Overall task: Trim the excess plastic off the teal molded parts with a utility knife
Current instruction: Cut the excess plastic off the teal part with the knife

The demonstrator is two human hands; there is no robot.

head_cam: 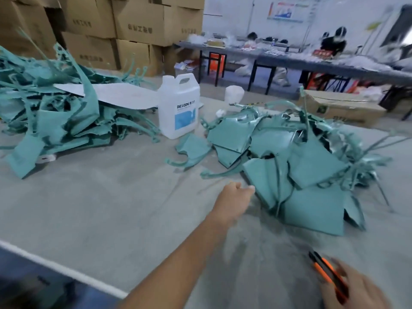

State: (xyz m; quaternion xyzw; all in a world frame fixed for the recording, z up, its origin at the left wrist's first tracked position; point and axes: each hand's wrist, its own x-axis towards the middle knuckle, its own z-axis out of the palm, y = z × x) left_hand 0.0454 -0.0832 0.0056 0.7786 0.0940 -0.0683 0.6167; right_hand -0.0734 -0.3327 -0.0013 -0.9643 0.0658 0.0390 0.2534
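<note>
The teal molded parts [312,175] lie in a loose pile on the right side of the grey table [100,208], at mid-distance. They are flat, angular panels w/ a matte blue-green face, some turned over and shiny, w/ thin curved strips and ragged edges sticking out. A second heap [55,119] of the same teal plastic is at far left, more tangled, w/ long thin runners pointing up. One small teal piece [194,150] lies alone between the two, just near of the white jug [179,105], which stands upright w/ a blue label. A white sheet [120,94] rests partly on the left heap, to the left of the jug. The left hand [234,197] is stretched forward w/ fingers curled, right beside the near-left edge of the right pile. It is blurred, so I cannot tell if it touches or holds a part. The right hand [356,291] is at near right, fingers wrapped round the utility knife [327,273], which has an orange and black body and points far-left; the blade is not clear. Far behind are stacked cardboard boxes [133,25] at left and long tables [312,61] w/ people at right.
</note>
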